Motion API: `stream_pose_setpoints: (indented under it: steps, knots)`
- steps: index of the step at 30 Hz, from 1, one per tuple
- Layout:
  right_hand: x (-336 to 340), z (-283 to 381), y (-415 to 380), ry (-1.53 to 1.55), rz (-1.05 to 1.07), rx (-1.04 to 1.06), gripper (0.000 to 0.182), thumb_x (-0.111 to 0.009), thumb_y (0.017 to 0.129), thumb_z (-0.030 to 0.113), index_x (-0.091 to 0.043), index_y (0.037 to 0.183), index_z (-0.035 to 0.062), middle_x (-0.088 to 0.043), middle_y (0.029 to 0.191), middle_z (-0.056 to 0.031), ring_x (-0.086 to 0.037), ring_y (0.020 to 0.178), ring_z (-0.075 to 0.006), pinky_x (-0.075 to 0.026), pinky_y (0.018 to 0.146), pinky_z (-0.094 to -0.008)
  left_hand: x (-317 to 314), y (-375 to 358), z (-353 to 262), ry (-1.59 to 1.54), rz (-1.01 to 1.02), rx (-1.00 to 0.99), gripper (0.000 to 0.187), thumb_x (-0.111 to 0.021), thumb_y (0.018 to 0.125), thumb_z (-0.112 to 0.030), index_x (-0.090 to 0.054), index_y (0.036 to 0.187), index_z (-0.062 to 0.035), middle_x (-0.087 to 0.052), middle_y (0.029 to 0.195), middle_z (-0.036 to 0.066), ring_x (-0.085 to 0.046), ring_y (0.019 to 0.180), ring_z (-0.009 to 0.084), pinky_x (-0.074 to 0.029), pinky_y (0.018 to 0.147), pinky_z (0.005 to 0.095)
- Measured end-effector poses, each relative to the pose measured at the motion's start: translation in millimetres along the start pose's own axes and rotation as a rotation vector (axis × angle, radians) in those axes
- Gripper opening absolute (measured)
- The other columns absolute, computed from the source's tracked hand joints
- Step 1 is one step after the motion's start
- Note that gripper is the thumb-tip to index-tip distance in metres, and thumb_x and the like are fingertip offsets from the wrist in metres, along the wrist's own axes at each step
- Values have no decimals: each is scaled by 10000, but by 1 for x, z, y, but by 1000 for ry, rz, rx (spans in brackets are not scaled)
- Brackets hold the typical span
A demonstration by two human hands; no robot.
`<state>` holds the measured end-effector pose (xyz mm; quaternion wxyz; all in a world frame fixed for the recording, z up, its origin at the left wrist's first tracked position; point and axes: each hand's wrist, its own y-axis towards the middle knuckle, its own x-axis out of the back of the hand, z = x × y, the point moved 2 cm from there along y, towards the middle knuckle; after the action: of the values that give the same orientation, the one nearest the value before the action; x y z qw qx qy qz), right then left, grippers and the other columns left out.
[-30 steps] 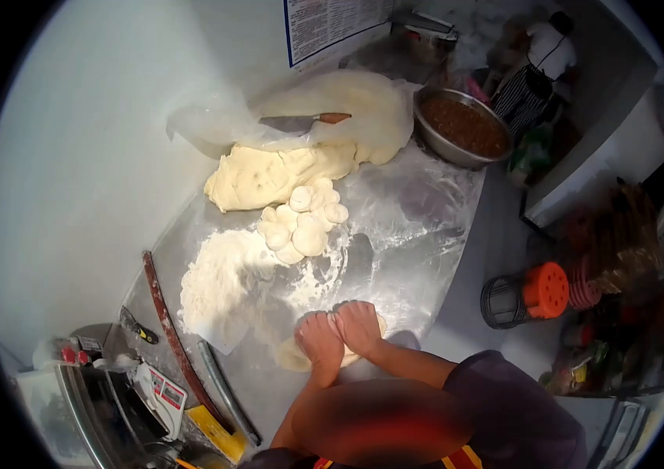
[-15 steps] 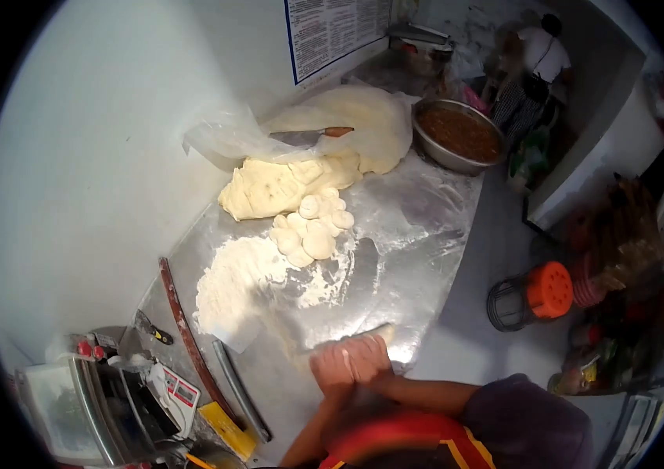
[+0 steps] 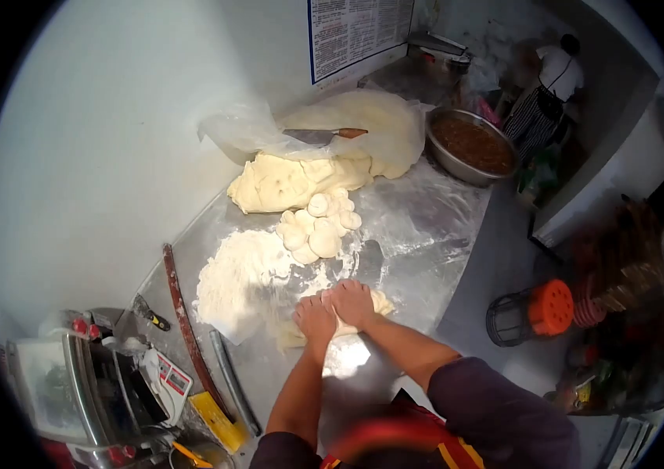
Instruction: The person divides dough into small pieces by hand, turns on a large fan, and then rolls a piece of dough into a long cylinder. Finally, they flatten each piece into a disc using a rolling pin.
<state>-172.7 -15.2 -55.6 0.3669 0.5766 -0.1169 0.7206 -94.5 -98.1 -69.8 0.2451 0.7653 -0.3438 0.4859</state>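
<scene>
My left hand (image 3: 315,319) and my right hand (image 3: 353,303) press side by side on a long roll of dough (image 3: 380,303) lying on the metal table (image 3: 426,227). The fingers of both curl over the far side of the roll, whose ends stick out left and right. Beyond them sits a cluster of small dough rounds (image 3: 324,238), with a large dough mass (image 3: 277,184) behind it. White flour (image 3: 238,273) is spread to the left of the rounds.
A knife (image 3: 324,135) rests on plastic-covered dough. At the back right stands a bowl of brown filling (image 3: 473,145). Rods (image 3: 183,328), a yellow scraper (image 3: 217,422) and a scale (image 3: 172,383) lie at left. Another person (image 3: 551,86) stands far back.
Both hands have moved forward, away from my body, with the dough roll under them. My forearms are more stretched out, and the view has shifted slightly.
</scene>
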Motion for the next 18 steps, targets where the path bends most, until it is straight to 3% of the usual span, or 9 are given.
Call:
stream_pose_setpoints:
  steps: [1, 2, 3, 4, 7, 10, 13, 15, 18]
  knots:
    - [7, -1, -7, 27, 100, 66, 274, -482, 909, 317, -581, 893, 62, -590, 961, -102, -548, 949, -310, -383, 839, -478, 0, -1, 11, -38, 120, 41, 262, -469, 932, -294, -615, 948, -76, -603, 942, 106, -555, 932, 321, -392, 874, 473]
    - [28, 0, -17, 57, 201, 130, 269, -478, 910, 315, -579, 905, 65, -592, 979, -100, -545, 975, -309, -379, 858, -484, 22, -14, 19, -207, 89, -156, 241, -522, 904, -287, -610, 912, -63, -623, 954, 114, -570, 949, 328, -397, 865, 485]
    - [51, 7, -29, 84, 303, 195, 264, -475, 911, 313, -578, 916, 69, -593, 997, -99, -542, 1002, -309, -375, 876, -491, 50, -34, 16, -191, 80, -174, 226, -545, 887, -275, -606, 927, -61, -621, 980, 121, -565, 968, 332, -393, 876, 493]
    - [83, 24, -42, 111, 384, 97, 240, -510, 891, 283, -575, 982, 71, -578, 1029, -119, -524, 1016, -317, -365, 915, -534, 80, -58, 9, -178, 71, -191, 219, -568, 871, -264, -601, 942, -60, -618, 1006, 128, -559, 987, 336, -388, 888, 502]
    - [83, 52, -111, 248, 18, 140, 324, -565, 847, 265, -580, 1109, 74, -569, 1119, -141, -518, 1063, -328, -334, 980, -570, 45, -117, 27, -74, 36, -301, 290, -638, 812, -231, -575, 1036, -58, -576, 1121, 158, -528, 1053, 357, -364, 945, 533]
    - [30, 46, -162, -40, 1, 104, 587, -636, 770, 285, -505, 1304, 79, -499, 1321, -145, -445, 1240, -325, -263, 1053, -597, 20, -164, 28, -48, -188, -299, 600, -663, 779, -285, -484, 1293, -31, -479, 1311, 199, -439, 1231, 388, -302, 1005, 607]
    - [16, 30, -126, 20, 118, 93, 486, -606, 780, 284, -531, 1224, 101, -520, 1239, -133, -448, 1192, -324, -228, 1058, -579, 23, -135, 22, -54, -333, -264, 501, -660, 758, -265, -537, 1188, -40, -525, 1181, 167, -477, 1130, 366, -335, 956, 571]
    - [17, 27, -92, 3, 17, 178, 435, -596, 772, 305, -564, 1164, 119, -539, 1182, -96, -470, 1133, -287, -273, 1017, -540, 30, -102, 18, -82, -207, -164, 411, -652, 775, -272, -565, 1117, -63, -544, 1133, 119, -472, 1118, 316, -319, 962, 532]
    - [18, 24, -49, -10, 65, 210, 347, -571, 804, 286, -572, 1100, 104, -555, 1109, -90, -491, 1063, -279, -320, 955, -499, 25, -63, 13, 25, -253, -78, 289, -624, 807, -317, -587, 962, -75, -562, 1018, 92, -497, 1015, 282, -353, 897, 517]
